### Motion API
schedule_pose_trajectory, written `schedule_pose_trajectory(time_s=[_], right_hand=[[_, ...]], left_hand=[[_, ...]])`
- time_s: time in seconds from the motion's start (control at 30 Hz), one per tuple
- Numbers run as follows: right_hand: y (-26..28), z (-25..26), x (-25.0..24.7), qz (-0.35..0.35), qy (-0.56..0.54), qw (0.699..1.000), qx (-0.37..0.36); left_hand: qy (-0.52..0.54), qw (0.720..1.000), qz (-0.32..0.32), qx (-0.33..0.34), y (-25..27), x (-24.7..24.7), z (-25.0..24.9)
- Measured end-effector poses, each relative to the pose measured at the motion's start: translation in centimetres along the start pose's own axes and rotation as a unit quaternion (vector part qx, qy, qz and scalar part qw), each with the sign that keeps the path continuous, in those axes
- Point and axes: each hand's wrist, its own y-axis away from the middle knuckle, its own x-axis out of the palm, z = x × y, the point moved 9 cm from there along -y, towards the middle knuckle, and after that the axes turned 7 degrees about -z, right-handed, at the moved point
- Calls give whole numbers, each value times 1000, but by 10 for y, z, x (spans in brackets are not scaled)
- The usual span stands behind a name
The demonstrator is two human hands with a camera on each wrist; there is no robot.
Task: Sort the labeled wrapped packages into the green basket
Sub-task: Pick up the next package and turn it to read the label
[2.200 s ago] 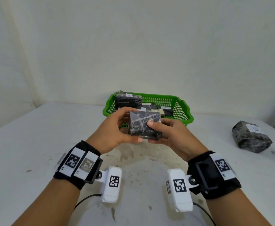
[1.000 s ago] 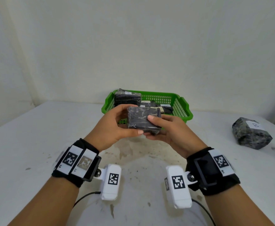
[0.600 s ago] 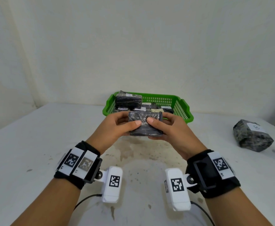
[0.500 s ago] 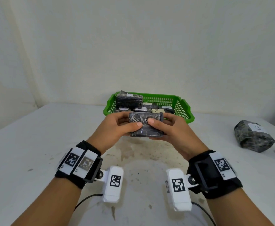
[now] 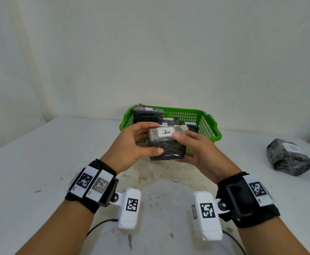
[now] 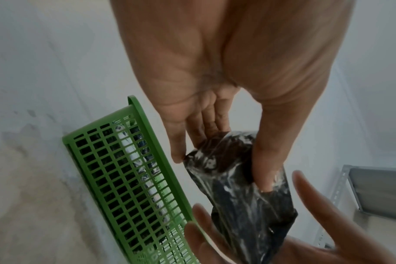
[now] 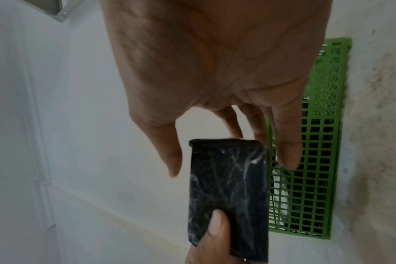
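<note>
The held package (image 5: 166, 145), a dark block wrapped in clear film, sits between both hands above the white table (image 5: 31, 162), just in front of the green basket (image 5: 208, 126). Its white label (image 5: 164, 133) faces up and reads "A". The left hand (image 5: 130, 146) grips the block's left end: the thumb lies across the near face, and the fingers curl over the far top edge beside the label. In the left wrist view the left fingers (image 6: 267, 160) pinch the film-covered end of the block (image 6: 249, 196). The right hand (image 5: 198, 150) supports the right end from beneath with its palm, the thumb tip pressing on the top edge at the label's right corner. In the right wrist view the right fingers (image 7: 285, 151) are slightly spread and reach behind the block (image 7: 226, 187); how firmly they press it I cannot tell.

Beyond the fingertips, the basket holds more wrapped packages; one dark package (image 5: 147, 115) stands high at its left rear corner with a small label on top, and others lie lower inside. Well off to the right of the right hand, a grey mottled package (image 5: 288, 159) rests on the table with a white label reading "B". Both wrists wear black bands with white marker tags and white camera units.
</note>
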Motion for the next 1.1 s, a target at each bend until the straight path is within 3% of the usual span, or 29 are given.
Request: schedule_pose_trajectory(time_s=[0.17,0.4,1.1], right_hand=[[4,-3,-3,-13,14,999,34],[0,4,-7,-31,7,999,-22],[-1,1,-3,-2,63,997,-45]], left_hand=[[-17,999,21,22,3,8,-4],[60,994,4,-92,3,11,10],[34,997,1,-76,3,5,10]])
